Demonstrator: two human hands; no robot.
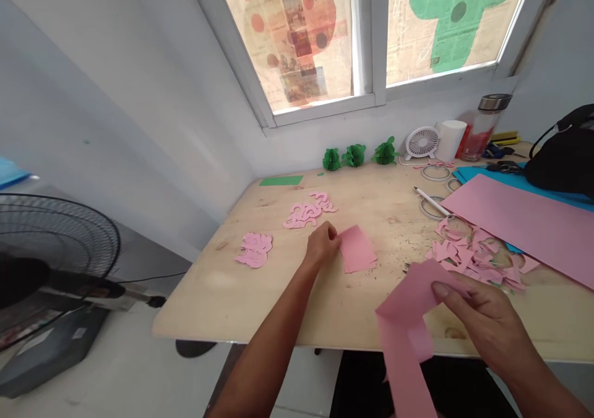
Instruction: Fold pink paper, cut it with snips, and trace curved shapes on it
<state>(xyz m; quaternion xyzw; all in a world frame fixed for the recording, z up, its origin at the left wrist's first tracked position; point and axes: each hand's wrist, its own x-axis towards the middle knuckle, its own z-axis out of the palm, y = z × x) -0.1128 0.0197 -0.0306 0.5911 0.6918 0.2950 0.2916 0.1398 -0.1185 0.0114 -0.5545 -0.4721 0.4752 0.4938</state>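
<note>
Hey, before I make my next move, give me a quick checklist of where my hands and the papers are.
1. Right hand has hold of the folded pink strip: ok, pinched between thumb and fingers.
2. Strip lies wholly over the table: not ok, its lower end hangs past the front edge.
3. Left hand grips the small pink sheet: cannot tell; it is at the sheet's left corner, but the grip is hidden.
4. Pink scraps apart from the small sheet: ok, piled off to its right.
5. Pencil set down: ok, lying beyond the scraps.
</note>
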